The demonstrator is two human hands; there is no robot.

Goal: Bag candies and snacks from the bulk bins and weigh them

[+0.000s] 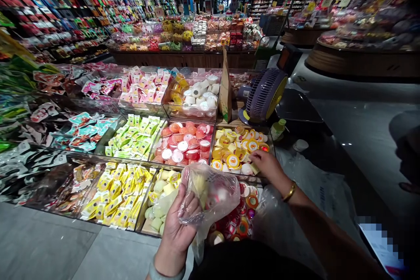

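My left hand (183, 218) grips the edge of a clear plastic bag (226, 188), with a few pale yellow and reddish pieces showing blurred inside. Over the bin of yellow jelly cups (232, 161), my right hand (267, 164) has its fingers drawn together at the bin's right front corner; what lies between them, if anything, is hard to make out. A gold bangle circles the right wrist. Red jelly cups (183, 144) fill the compartment to the left. Below the bag are mixed red and orange cups (243, 214), partly covered by it.
Yellow packets (114, 194) and green packets (138, 135) fill neighbouring compartments. A purple fan (265, 96) stands behind the yellow cups, beside a brown paper bag (225, 89). Loose plastic bags (315, 188) and a small green bottle (278, 129) lie right. Grey floor (42, 245) borders the front left.
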